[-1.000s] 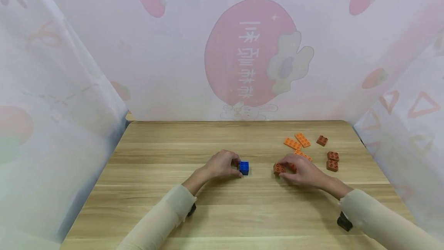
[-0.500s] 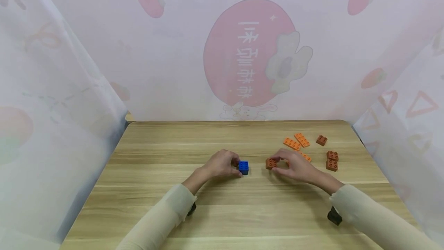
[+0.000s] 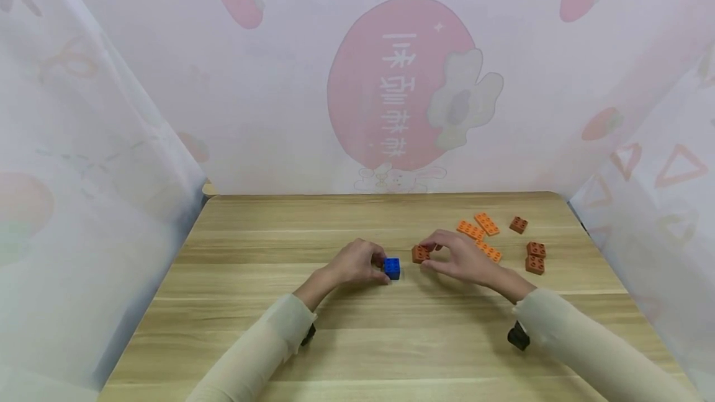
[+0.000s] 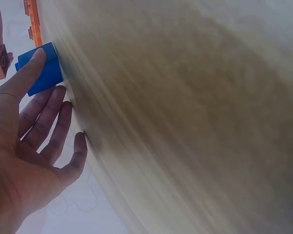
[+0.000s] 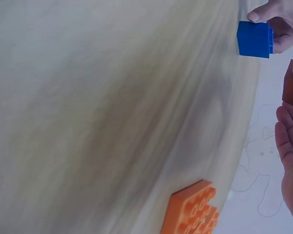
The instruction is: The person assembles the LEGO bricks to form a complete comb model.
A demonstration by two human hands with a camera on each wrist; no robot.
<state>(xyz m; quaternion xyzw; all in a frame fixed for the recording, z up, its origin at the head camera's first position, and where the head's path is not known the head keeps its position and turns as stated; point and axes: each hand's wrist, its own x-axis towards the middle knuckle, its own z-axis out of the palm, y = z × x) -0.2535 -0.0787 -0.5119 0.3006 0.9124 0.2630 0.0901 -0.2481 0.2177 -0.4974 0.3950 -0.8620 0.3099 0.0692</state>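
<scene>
My left hand (image 3: 356, 263) pinches a blue toy building brick (image 3: 392, 269), standing on the wooden table at its middle. In the left wrist view the thumb lies across one side of the blue brick (image 4: 51, 72), with its fingers at the opposite side. To the right, my right hand (image 3: 462, 259) holds a reddish-brown brick (image 3: 419, 254) between thumb and fingers. That brown brick (image 5: 290, 87) is raised off the table in the right wrist view, studs facing away from the tabletop, a short gap from the blue one.
Several flat orange bricks (image 3: 486, 224) lie at the back right of the table (image 3: 268, 228). Beyond them is a single brown brick (image 3: 518, 224), and two more brown bricks (image 3: 535, 264) sit side by side nearer the right edge. A printed cloth (image 3: 279, 110) hangs behind.
My right hand has carried the brown brick leftward and slightly away from me, closer to the blue brick. The left hand and the blue brick have stayed in place.
</scene>
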